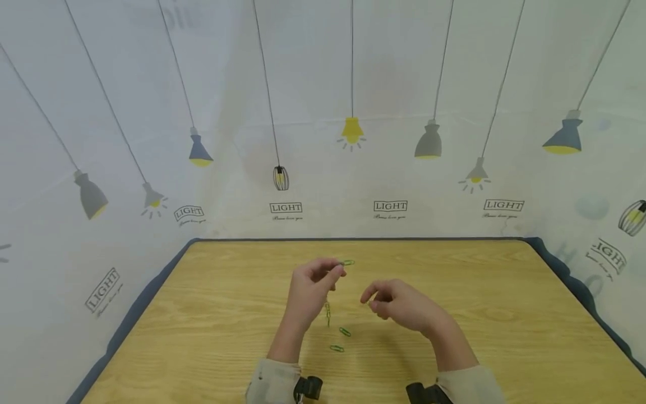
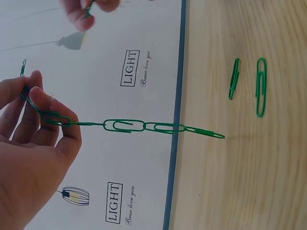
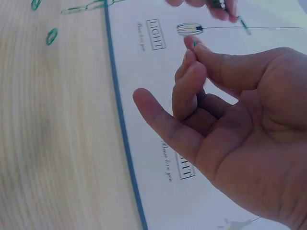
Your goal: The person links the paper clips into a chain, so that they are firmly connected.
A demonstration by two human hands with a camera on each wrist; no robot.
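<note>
A person's left hand (image 1: pixel 314 285) pinches a chain (image 2: pixel 86 123) of slim, bright green wire paper clips, rounded loops linked end to end; one clip sticks out past the fingertips, and the rest hangs below, above a wood-grain table (image 1: pixel 227 336). Near it, the right hand (image 1: pixel 404 304) pinches a single clip (image 3: pixel 194 43), mostly hidden, between thumb and fingertip. Two loose clips (image 2: pixel 234 79), also green, lie apart on the table.

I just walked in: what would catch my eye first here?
Probably the chain of green paperclips dangling from the left hand. The right hand pinches another clip nearby, and two loose clips lie on the wooden table below. Behind, pendant lamps are printed across the pale backdrop.
</note>
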